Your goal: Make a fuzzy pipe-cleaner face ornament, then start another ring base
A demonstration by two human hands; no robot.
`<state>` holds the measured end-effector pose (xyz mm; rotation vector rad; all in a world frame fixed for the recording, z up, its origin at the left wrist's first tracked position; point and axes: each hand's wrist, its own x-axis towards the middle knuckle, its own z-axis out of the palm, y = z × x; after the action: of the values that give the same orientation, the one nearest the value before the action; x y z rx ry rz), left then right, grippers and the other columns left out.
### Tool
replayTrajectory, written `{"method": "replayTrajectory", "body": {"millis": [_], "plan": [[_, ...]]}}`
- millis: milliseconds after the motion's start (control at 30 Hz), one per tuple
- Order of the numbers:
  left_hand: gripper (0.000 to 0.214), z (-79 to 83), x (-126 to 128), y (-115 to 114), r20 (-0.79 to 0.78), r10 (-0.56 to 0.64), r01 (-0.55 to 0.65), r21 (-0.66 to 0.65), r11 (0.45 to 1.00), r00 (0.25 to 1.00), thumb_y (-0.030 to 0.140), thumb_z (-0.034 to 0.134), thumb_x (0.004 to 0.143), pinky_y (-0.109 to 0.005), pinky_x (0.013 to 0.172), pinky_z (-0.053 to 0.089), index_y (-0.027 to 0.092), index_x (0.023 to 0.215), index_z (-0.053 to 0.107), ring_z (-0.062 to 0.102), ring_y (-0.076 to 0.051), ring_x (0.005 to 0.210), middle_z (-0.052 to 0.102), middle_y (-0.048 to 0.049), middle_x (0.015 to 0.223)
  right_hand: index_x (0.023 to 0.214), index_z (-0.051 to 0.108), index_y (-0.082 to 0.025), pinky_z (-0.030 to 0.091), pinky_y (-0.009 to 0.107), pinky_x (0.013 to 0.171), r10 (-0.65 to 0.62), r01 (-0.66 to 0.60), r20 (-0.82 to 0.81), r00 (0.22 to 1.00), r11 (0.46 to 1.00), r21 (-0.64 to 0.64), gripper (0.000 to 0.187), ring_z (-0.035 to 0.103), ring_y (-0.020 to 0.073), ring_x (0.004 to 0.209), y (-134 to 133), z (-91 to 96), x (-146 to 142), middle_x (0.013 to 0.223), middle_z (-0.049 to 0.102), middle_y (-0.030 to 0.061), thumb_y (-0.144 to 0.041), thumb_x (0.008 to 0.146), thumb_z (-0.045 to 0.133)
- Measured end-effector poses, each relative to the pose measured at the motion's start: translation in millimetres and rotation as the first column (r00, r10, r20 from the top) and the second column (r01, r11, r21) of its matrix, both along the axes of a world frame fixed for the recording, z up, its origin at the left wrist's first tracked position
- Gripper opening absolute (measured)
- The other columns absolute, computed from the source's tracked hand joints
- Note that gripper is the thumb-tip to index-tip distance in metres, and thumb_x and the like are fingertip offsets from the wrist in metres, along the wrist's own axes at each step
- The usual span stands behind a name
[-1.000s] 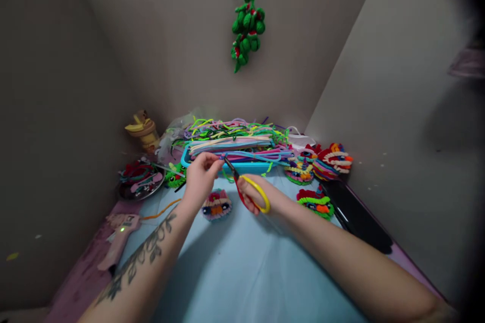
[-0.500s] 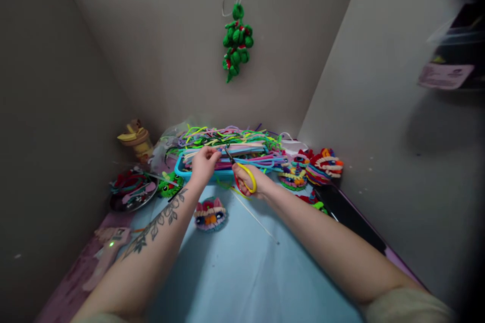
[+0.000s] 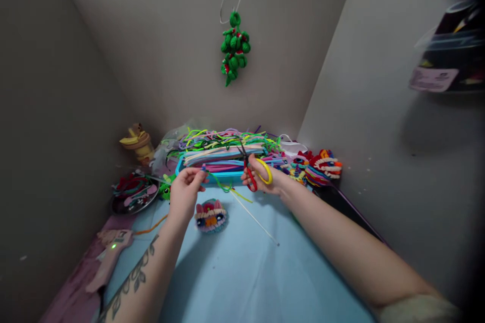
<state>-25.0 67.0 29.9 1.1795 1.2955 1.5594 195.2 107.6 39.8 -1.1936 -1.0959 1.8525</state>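
Observation:
My left hand (image 3: 186,192) is closed in a pinch on a small pipe-cleaner piece (image 3: 204,169) just in front of the blue tray (image 3: 223,175). My right hand (image 3: 261,177) grips scissors (image 3: 253,174) with red and yellow handles, blades pointing up toward the pile of coloured pipe cleaners (image 3: 227,149) in the tray. A small fuzzy pipe-cleaner figure (image 3: 210,215) lies on the light blue cloth (image 3: 246,272) below my left hand. A thin white stick (image 3: 255,219) lies beside it.
Several finished pipe-cleaner figures (image 3: 322,164) sit at the right of the tray. A round metal dish (image 3: 132,194) of scraps and a yellow figurine (image 3: 136,142) stand at the left. A pink glue gun (image 3: 109,255) lies at the left edge. A green ornament (image 3: 234,50) hangs on the wall.
My hands have moved apart: the left came down and left with its pinched piece, the right shifted right with the scissors. The view tilted up slightly.

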Motion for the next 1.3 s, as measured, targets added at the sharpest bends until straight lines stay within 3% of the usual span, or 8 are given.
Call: {"method": "replayTrajectory", "body": {"millis": [233,400,533,833,900,1000,1067,1300], "plan": [[0.033,-13.8,-4.2,-37.8,0.096,0.002,0.007,-0.099,0.995,0.995,0.042,0.074,0.065,-0.018,0.046,0.043,0.015,0.077,0.057,0.062,-0.013,0.058,0.067,-0.0025,0.069,0.078,0.052,-0.018,0.035,0.022,0.048,0.014,-0.132,0.316,0.949,0.925,0.355,0.045,0.046,0.0091,0.051,-37.3,-20.6,40.1,0.063,0.053,-0.0043,-0.05,0.057,0.077],[0.034,-23.1,6.1,-51.1,0.279,-0.129,0.178,-0.161,0.971,0.952,0.04,0.076,0.064,-0.017,0.044,0.04,0.016,0.076,0.056,0.056,-0.009,0.048,0.065,0.0014,0.061,0.066,0.053,-0.019,0.031,0.024,0.051,-0.331,-0.212,0.766,0.551,0.832,0.512,0.029,0.048,0.0132,0.053,-56.8,-50.2,39.3,0.056,0.053,-0.0029,-0.042,0.067,0.07],[0.032,-26.7,12.4,-60.6,0.333,-0.212,0.289,-0.199,0.936,0.919,0.04,0.075,0.067,-0.017,0.043,0.038,0.016,0.077,0.056,0.055,-0.008,0.047,0.067,0.0002,0.063,0.083,0.06,-0.016,0.035,0.027,0.059,-0.363,-0.379,0.894,0.264,0.813,0.442,0.016,0.061,0.0215,0.074,-54.4,-56.6,32.3,0.08,0.067,0.0091,-0.03,0.077,0.063],[0.037,-33.5,17.4,-71.9,0.357,-0.252,0.358,-0.27,0.894,0.899,0.043,0.075,0.066,-0.017,0.044,0.04,0.015,0.08,0.056,0.059,-0.009,0.054,0.068,-0.003,0.071,0.103,0.063,-0.011,0.042,0.034,0.08,-0.33,-0.467,0.925,0.191,0.798,0.381,0.024,0.059,0.0281,0.095,-57.0,-66.6,27.4,0.101,0.064,0.0169,-0.021,0.085,0.051],[0.038,-34.5,19.3,-73.0,0.372,-0.26,0.378,-0.292,0.878,0.891,0.045,0.075,0.066,-0.017,0.043,0.04,0.015,0.081,0.056,0.059,-0.009,0.055,0.069,-0.003,0.071,0.101,0.065,-0.011,0.041,0.038,0.086,-0.384,-0.45,0.885,0.264,0.762,0.465,0.022,0.057,0.0291,0.098,-63.3,-60.0,22.1,0.101,0.063,0.0174,-0.018,0.084,0.051],[0.038,-34.3,21.3,-74.0,0.377,-0.279,0.403,-0.305,0.863,0.883,0.045,0.075,0.066,-0.017,0.043,0.04,0.016,0.08,0.054,0.059,-0.009,0.054,0.068,-0.0023,0.069,0.095,0.067,-0.018,0.042,0.036,0.088,-0.365,-0.339,0.685,0.631,0.664,0.666,0.018,0.057,0.0238,0.096,-77.4,-39.3,4.5,0.097,0.064,0.0105,-0.02,0.085,0.052],[0.039,-33.7,21.9,-74.2,0.375,-0.31,0.43,-0.295,0.853,0.874,0.045,0.075,0.066,-0.017,0.042,0.041,0.017,0.079,0.052,0.059,-0.009,0.052,0.067,-0.0013,0.067,0.094,0.067,-0.02,0.046,0.032,0.08,-0.185,-0.259,0.509,0.84,0.688,0.678,0.016,0.059,0.0204,0.089,-85.9,-25.9,-10.7,0.091,0.064,0.0065,-0.025,0.084,0.056],[0.039,-33.8,24.2,-74.6,0.311,-0.405,0.486,-0.254,0.836,0.86,0.044,0.076,0.066,-0.017,0.043,0.044,0.017,0.078,0.05,0.058,-0.009,0.048,0.062,0.003,0.058,0.08,0.066,-0.018,0.044,0.027,0.064,-0.08,-0.09,0.248,0.965,0.79,0.607,0.013,0.057,0.0147,0.072,-93.4,-27.9,-36.2,0.078,0.058,0.0028,-0.03,0.08,0.061]]}}
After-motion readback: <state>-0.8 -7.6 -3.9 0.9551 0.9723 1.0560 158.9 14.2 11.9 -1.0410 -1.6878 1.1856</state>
